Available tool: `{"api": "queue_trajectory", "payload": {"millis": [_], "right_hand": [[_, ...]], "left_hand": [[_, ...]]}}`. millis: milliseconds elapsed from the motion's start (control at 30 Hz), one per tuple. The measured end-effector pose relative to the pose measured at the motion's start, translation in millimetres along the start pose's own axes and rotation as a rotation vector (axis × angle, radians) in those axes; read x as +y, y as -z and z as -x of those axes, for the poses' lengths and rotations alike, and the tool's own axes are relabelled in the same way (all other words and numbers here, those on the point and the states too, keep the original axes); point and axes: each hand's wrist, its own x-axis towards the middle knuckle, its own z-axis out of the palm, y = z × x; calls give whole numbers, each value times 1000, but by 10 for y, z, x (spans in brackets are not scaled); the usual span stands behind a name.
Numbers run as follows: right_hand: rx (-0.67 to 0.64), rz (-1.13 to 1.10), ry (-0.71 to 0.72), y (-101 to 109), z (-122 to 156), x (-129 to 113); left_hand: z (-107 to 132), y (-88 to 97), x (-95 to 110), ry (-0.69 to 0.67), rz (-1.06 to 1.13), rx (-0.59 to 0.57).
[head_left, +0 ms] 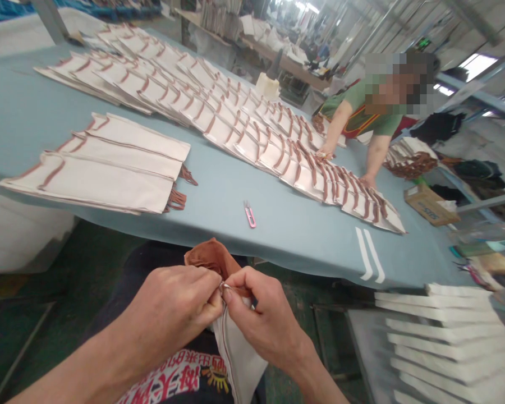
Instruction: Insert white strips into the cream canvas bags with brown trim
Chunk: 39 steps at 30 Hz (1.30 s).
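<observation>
Over my lap I hold what looks like a white cloth bag [246,365] with brown piping down its seam and a brown fabric part [219,257] bunched at its top. My left hand [179,297] is closed on the edge near the seam. Right beside it, my right hand [267,314] pinches the same edge between thumb and forefinger. The fingertips of both hands meet at the seam; a small pale bit shows between them, too small to name. Pink-handled thread snips [249,216] lie on the table ahead, apart from both hands.
A blue-green covered table [219,193] stands before me. Three similar white pieces [113,165] lie at left; long overlapping rows [223,123] run across it. A co-worker [362,112] leans over the far rows. At right are white strips [369,255], a cardboard box [430,205] and stacked white cloth [450,342].
</observation>
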Motion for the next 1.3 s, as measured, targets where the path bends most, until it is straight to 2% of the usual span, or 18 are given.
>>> {"api": "queue_trajectory", "payload": {"millis": [100, 200, 367, 433, 667, 833, 1033, 1167, 1300], "right_hand": [[31, -4, 0, 3, 31, -2], [-15, -114, -79, 10, 35, 12], [-72, -223, -149, 0, 35, 31], [-84, -260, -171, 5, 38, 12], [-159, -383, -231, 47, 2, -90], [-144, -510, -237, 6, -13, -117], [-242, -545, -307, 14, -72, -84], [-280, -546, -346, 78, -69, -107], [-224, -446, -358, 114, -19, -188]], "left_hand": [[1, -24, -28, 66, 164, 10], [3, -19, -45, 186, 375, -25], [21, 17, -55, 181, 339, -13], [21, 48, -53, 208, 386, -15], [3, 140, -23, 496, 814, -192], [58, 66, -16, 606, 1029, -222], [91, 10, -30, 632, 1111, -256], [56, 26, 32, 587, 981, -263], [-16, 89, 98, 536, 868, -285]]}}
